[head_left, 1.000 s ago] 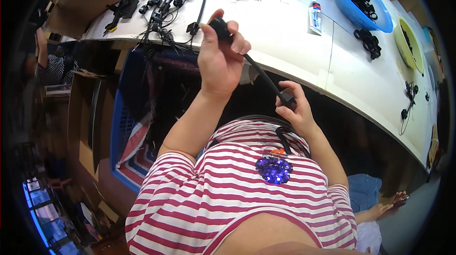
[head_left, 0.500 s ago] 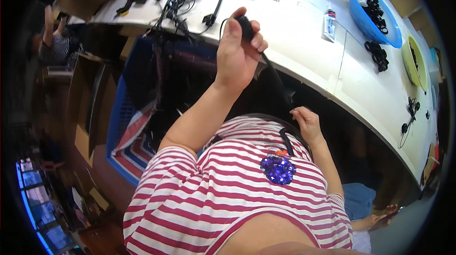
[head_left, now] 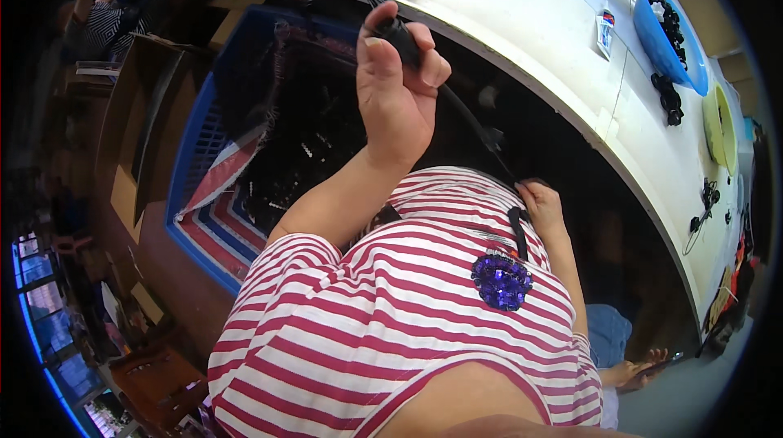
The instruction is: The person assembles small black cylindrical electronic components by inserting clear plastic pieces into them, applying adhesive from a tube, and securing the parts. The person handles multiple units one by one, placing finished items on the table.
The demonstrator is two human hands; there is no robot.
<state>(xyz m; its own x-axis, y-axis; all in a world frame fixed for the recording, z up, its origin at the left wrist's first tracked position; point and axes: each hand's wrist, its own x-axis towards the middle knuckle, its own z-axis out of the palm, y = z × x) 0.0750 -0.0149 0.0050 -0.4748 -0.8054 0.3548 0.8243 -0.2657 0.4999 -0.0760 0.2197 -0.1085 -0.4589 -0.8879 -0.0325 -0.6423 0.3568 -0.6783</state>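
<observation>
White workbench [head_left: 571,71] curving across the far side, black cable [head_left: 469,124] stretched below its near edge between left hand [head_left: 395,87] clamped on the plug end and right hand [head_left: 542,205] pinching lower down; likely light, limp, best gripped at the stiff plug.

two hands [head_left: 397,99], one black cable [head_left: 465,116], one blue bowl [head_left: 652,42], one yellow-green bowl [head_left: 718,132], one blue crate [head_left: 183,161], one white table [head_left: 555,38]
</observation>
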